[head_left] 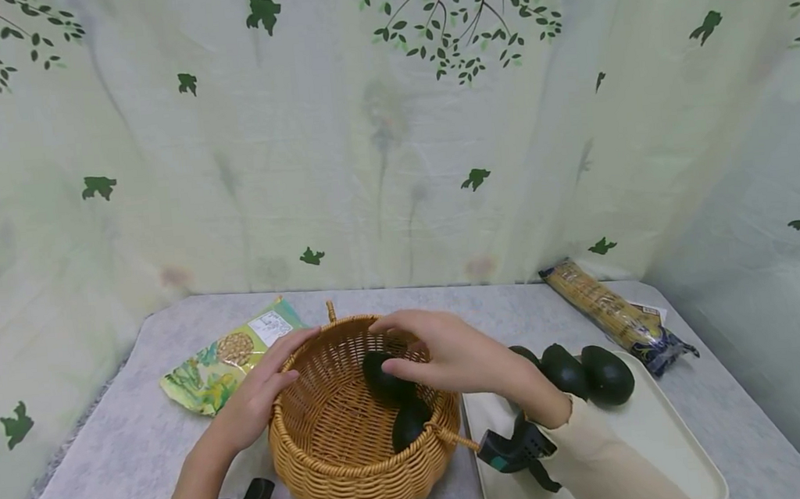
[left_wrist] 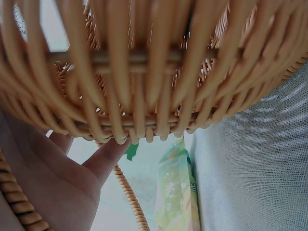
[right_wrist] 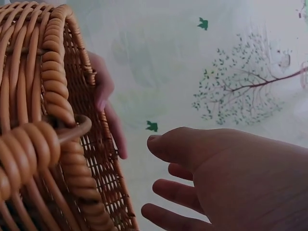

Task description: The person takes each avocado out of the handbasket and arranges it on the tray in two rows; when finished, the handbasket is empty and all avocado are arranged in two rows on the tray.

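Observation:
A round wicker basket (head_left: 363, 491) stands on the table, with two dark green avocados (head_left: 385, 376) inside at its right side. My left hand (head_left: 253, 402) rests against the basket's left rim, thumb and fingertips reaching the edge. Seen from the left wrist, its palm (left_wrist: 53, 173) lies beside the woven wall. My right hand (head_left: 443, 352) hovers over the right part of the basket, fingers apart and loosely bent. In the right wrist view nothing is in the right hand (right_wrist: 216, 178). It partly covers the avocados in the head view.
Right of the basket, a cream tray (head_left: 669, 447) bears several avocados (head_left: 607, 374) at its far side. A long pack of noodles (head_left: 609, 307) lies behind it. A green and yellow food bag (head_left: 228, 357) lies behind and left of the basket. The basket's handle (head_left: 457, 438) juts toward the tray.

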